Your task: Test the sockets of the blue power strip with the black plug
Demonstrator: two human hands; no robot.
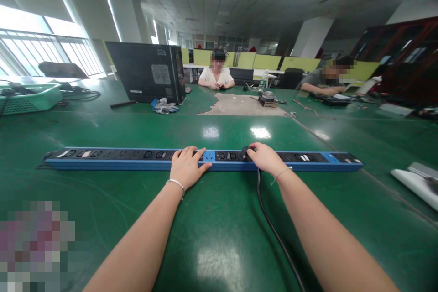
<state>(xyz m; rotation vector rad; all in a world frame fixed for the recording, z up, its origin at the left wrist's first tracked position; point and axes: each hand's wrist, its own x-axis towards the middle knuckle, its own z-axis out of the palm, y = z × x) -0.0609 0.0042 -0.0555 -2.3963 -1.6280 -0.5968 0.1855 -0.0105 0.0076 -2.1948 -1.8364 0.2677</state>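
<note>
A long blue and black power strip [119, 164] lies crosswise on the green table, with a row of sockets along its top. My left hand [186, 166] rests on it with fingers spread, just left of a blue socket [209, 156]. Right of the middle, my right hand [267, 159] grips a black plug [245, 152] at the strip's socket face. Whether the pins are fully in a socket cannot be made out. A black power cord [273, 230] runs from beneath my right hand toward the table's near edge.
Beyond the strip stand a black computer case [147, 73] and a glove [164, 106]. A green basket [32, 100] is at the far left. Two people [216, 75] sit across the table. A white object [415, 187] lies at the right, and a bare patch [236, 105] marks the tabletop.
</note>
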